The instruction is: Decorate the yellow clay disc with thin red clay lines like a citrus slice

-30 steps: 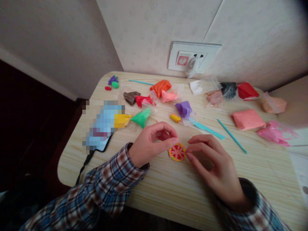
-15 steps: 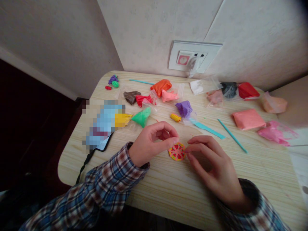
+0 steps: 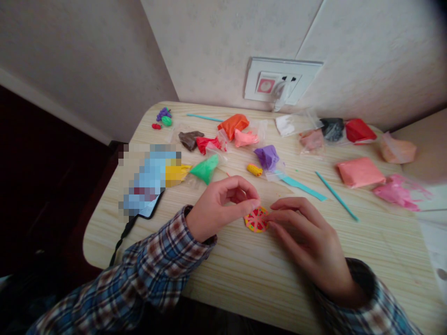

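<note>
A small round clay pizza [image 3: 257,220] lies flat on the table, with a yellow rim, red patches, pink strips and green specks. At its upper edge, my left hand [image 3: 228,204] is closed, thumb and forefinger pinched on the rim. My right hand [image 3: 307,242] reaches in from the right, its thumb and forefinger tips brought together at the pizza's right side. Whether a tiny bit of clay sits between those tips is too small to tell. Behind the hands lie a yellow clay corn cob [image 3: 254,170] and a light blue plastic knife [image 3: 302,186].
Bags of clay surround the hands: green [image 3: 205,169], purple [image 3: 267,157], orange [image 3: 233,125] and salmon [image 3: 361,172]. A teal stick [image 3: 337,196] lies at right. Clay grapes [image 3: 164,114] sit at the far left corner. A phone [image 3: 152,208], partly blurred out, has a black strap.
My right hand's fingertips have shifted slightly left, further over the pizza's right side. The left hand keeps its pinch, and the pizza stays in place.
</note>
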`<move>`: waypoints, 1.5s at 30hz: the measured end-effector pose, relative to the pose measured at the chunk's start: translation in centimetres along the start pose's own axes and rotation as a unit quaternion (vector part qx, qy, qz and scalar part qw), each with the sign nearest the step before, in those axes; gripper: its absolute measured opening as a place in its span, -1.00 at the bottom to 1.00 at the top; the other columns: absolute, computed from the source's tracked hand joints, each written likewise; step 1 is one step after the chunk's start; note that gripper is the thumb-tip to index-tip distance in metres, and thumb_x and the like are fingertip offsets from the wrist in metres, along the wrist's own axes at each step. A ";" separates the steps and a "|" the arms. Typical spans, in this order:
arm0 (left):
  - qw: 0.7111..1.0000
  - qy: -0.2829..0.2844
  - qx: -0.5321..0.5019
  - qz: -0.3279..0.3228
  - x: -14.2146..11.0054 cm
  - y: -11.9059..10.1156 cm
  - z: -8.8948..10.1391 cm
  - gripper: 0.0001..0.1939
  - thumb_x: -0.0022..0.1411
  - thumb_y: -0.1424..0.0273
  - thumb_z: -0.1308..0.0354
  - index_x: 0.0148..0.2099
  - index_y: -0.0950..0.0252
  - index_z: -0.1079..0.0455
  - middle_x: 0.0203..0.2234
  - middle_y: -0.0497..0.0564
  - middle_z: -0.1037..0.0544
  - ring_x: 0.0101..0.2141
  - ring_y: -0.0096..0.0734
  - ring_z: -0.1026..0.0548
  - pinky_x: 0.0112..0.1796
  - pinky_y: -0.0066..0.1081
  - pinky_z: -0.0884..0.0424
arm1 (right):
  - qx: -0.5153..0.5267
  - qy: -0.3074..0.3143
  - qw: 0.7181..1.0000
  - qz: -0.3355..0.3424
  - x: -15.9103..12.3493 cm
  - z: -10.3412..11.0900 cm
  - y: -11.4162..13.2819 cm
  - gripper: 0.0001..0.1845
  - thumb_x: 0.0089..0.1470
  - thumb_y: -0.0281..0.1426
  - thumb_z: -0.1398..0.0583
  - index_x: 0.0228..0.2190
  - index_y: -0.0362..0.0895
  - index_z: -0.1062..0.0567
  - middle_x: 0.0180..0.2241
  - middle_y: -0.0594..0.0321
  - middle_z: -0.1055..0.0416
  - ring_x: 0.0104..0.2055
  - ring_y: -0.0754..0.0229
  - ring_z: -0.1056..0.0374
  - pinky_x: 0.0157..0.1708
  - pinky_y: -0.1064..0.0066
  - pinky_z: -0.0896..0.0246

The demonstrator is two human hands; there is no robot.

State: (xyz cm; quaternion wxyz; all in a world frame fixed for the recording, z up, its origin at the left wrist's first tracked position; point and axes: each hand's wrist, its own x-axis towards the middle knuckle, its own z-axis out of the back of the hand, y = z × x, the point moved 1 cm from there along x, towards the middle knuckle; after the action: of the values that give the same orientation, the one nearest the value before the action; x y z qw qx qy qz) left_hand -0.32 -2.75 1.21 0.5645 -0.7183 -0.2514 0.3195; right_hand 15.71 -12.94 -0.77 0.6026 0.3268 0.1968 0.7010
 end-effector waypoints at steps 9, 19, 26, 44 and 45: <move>1.000 0.003 0.001 -0.004 0.0 0.1 0.0 -0.92 0.02 0.48 -0.18 -0.42 0.38 -0.33 -0.54 -0.12 -0.35 -0.50 -0.61 -0.31 -0.44 -0.55 -0.27 | 0.006 0.011 1.000 -0.010 0.0 -0.2 -0.1 -0.89 0.12 -0.39 -0.13 -0.32 -0.05 -0.48 -0.21 0.18 -0.35 -0.13 0.12 -0.29 -0.18 0.24 -0.23; 1.000 0.004 -0.003 -0.004 0.0 0.1 0.0 -0.92 0.02 0.48 -0.18 -0.43 0.38 -0.33 -0.55 -0.12 -0.36 -0.51 -0.62 -0.30 -0.45 -0.56 -0.26 | -0.007 0.008 1.000 -0.003 0.0 -0.2 0.0 -0.89 0.11 -0.40 -0.14 -0.35 -0.07 -0.48 -0.20 0.18 -0.35 -0.13 0.13 -0.28 -0.17 0.24 -0.21; 1.000 0.004 -0.002 -0.007 0.1 0.2 0.1 -0.93 0.02 0.49 -0.18 -0.42 0.38 -0.34 -0.54 -0.12 -0.36 -0.51 -0.63 -0.31 -0.45 -0.57 -0.27 | -0.025 0.015 1.000 0.006 0.0 -0.3 -0.1 -0.83 0.11 -0.43 -0.13 -0.27 -0.04 -0.50 -0.18 0.19 -0.35 -0.13 0.14 -0.29 -0.16 0.23 -0.19; 1.000 0.002 -0.019 -0.006 0.0 0.2 0.1 -0.93 0.02 0.51 -0.18 -0.43 0.37 -0.33 -0.55 -0.13 -0.36 -0.52 -0.64 -0.31 -0.47 -0.58 -0.26 | -0.198 0.044 0.973 0.113 -2.1 0.4 -0.1 -0.52 0.15 -0.42 -0.06 0.11 -0.03 -0.26 0.00 0.07 -0.33 -0.09 0.02 -0.27 -0.11 0.07 0.01; 1.000 0.003 -0.019 -0.005 0.0 0.2 0.1 -0.93 0.02 0.51 -0.18 -0.43 0.38 -0.33 -0.55 -0.13 -0.36 -0.52 -0.64 -0.31 -0.47 -0.58 -0.26 | -0.205 0.045 0.971 0.114 -2.2 0.4 -0.1 -0.53 0.15 -0.41 -0.06 0.11 -0.03 -0.26 0.00 0.07 -0.33 -0.08 0.02 -0.27 -0.09 0.06 0.02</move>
State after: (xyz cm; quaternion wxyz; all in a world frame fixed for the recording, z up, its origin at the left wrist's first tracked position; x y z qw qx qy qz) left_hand -0.35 -2.75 0.98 0.5533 -0.7286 -0.2592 0.3095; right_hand 16.15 -15.13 -1.07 0.5632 0.1848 0.0373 0.8045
